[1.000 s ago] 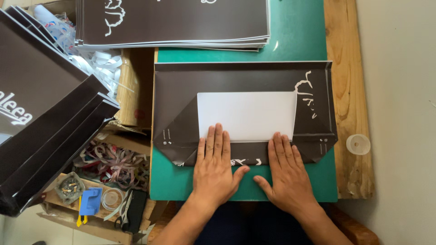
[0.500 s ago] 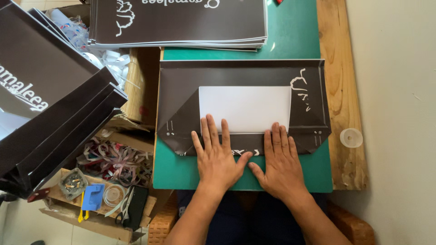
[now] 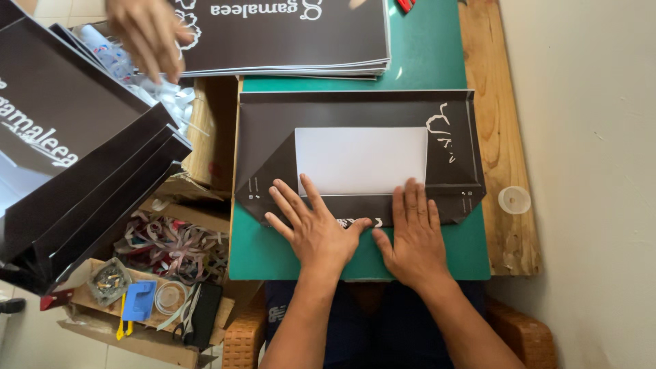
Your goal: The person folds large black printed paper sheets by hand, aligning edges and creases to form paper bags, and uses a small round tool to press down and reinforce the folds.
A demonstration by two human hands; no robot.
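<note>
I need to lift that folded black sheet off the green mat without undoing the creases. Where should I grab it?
Probably the folded black sheet's two pointed side corners, from left and right: they overhang the flaps, while the left hand and right hand press the near fold flat on the green mat.

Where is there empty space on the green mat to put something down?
The green mat is bare along its near edge, right of the right hand, and at its far right corner beside the stack of dark sheets. The middle is filled by the folded dark sheet, pressed by the left hand. Another person's hand crowds the stack.
</note>
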